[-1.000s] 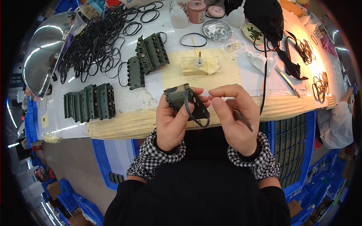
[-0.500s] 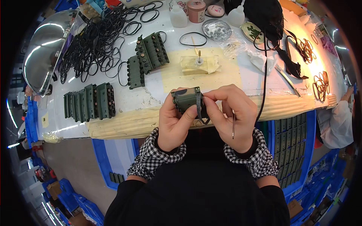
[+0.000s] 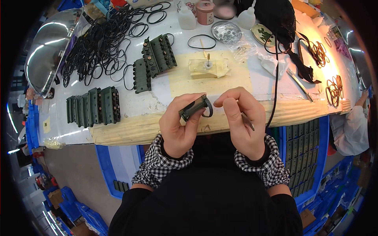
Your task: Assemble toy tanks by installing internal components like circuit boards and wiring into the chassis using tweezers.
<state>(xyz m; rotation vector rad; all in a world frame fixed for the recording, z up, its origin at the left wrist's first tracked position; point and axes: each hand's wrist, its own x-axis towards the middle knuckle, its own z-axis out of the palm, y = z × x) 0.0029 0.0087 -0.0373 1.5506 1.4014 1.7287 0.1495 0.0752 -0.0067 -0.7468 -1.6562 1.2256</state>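
Note:
My left hand (image 3: 178, 122) holds a small dark green moulded part (image 3: 192, 108) over the table's front edge, tilted between thumb and fingers. A black ribbed band (image 3: 208, 107) runs round its right end and hangs in a loose loop below. My right hand (image 3: 245, 122) is just right of the band, apart from it, thumb and forefinger near each other. A slim metal tool (image 3: 248, 122) is tucked under its curled fingers; its kind is mostly hidden. Beyond my hands, a yellow taped block (image 3: 208, 67) carries a small upright brass-coloured pin (image 3: 208, 58).
Rows of green parts (image 3: 93, 105) and a second stack (image 3: 157, 57) stand left. Behind them lies a heap of black bands (image 3: 100, 47). A black cable (image 3: 276, 82) hangs at right, near a metal strip (image 3: 300, 85). Blue trays (image 3: 326, 157) flank my lap.
My right hand has let go of the band and drawn slightly right. My left hand has turned and tilted the green part, and the band's loop hangs free.

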